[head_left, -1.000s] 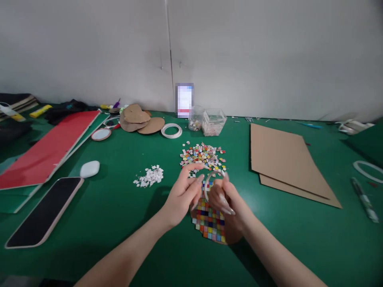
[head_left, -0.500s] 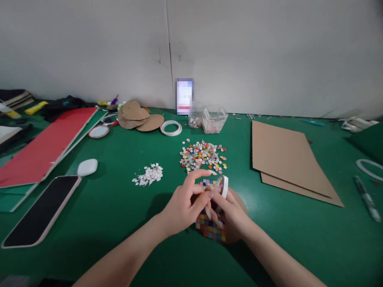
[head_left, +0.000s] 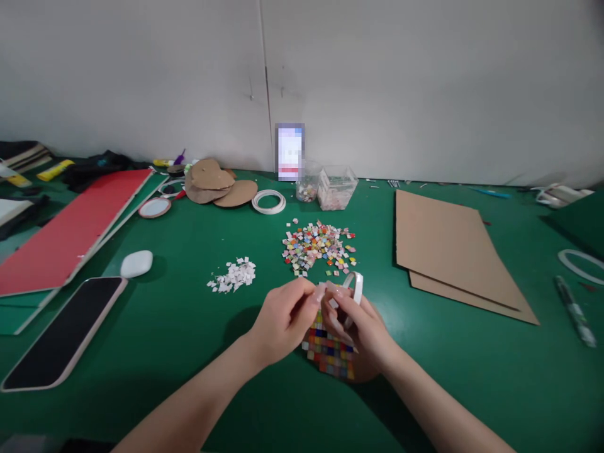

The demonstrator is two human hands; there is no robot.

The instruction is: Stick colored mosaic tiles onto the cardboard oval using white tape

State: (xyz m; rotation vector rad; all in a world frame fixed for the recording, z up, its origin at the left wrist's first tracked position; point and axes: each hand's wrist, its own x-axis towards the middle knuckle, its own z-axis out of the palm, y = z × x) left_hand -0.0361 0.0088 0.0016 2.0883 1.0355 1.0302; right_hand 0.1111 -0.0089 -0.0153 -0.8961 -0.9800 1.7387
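Note:
My right hand (head_left: 365, 324) is closed around a narrow roll of white tape (head_left: 358, 289), which stands up between thumb and fingers. Beside it my left hand (head_left: 285, 321) is closed in a pinch, fingertips close to those of the right. What the left fingertips hold is too small to make out. Beneath both hands lies a mosaic of small coloured square tiles (head_left: 330, 358) on a round piece of cardboard (head_left: 370, 368), partly hidden by the right hand. Just beyond is a heap of loose coloured tiles (head_left: 318, 245). A pile of white paper bits (head_left: 238, 275) lies to the left.
Clear plastic containers (head_left: 337, 189) and a lit phone (head_left: 289, 151) stand by the wall. Another tape roll (head_left: 268, 202) and cardboard discs (head_left: 236, 193) are back left. A dark phone (head_left: 66, 333) lies left, cardboard sheets (head_left: 453, 251) and a marker (head_left: 574, 311) right.
My hands have drawn slightly apart, with the left fingers drawn in and lowered. More of the mosaic shows between them. The tape roll stays in my right hand.

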